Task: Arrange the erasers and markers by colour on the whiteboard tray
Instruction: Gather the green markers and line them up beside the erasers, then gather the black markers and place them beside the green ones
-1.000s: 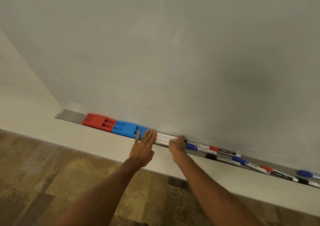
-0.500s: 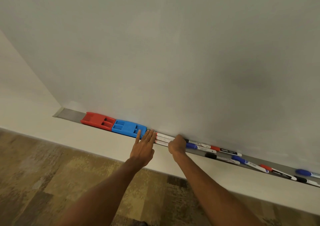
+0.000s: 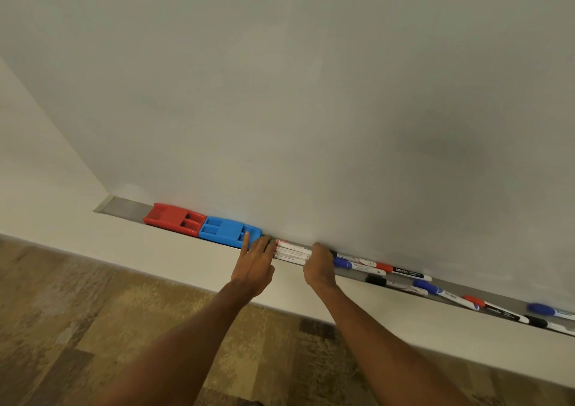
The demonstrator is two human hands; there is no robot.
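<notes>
On the whiteboard tray (image 3: pixel 124 208), the red eraser (image 3: pixel 172 219) and blue eraser (image 3: pixel 228 233) sit end to end, touching, toward nine o'clock. Just beside them toward three o'clock, both hands square up a bundle of markers (image 3: pixel 291 251). The left hand (image 3: pixel 253 265) lies flat, fingers spread, tips butting the bundle's caps beside the blue eraser. The right hand (image 3: pixel 319 265) curls over the bundle's other end; whether its grip pinches them, I cannot tell. Loose blue, red and black markers (image 3: pixel 401 271) trail toward four o'clock, unsorted. Likely next: fetching same-coloured markers from there.
</notes>
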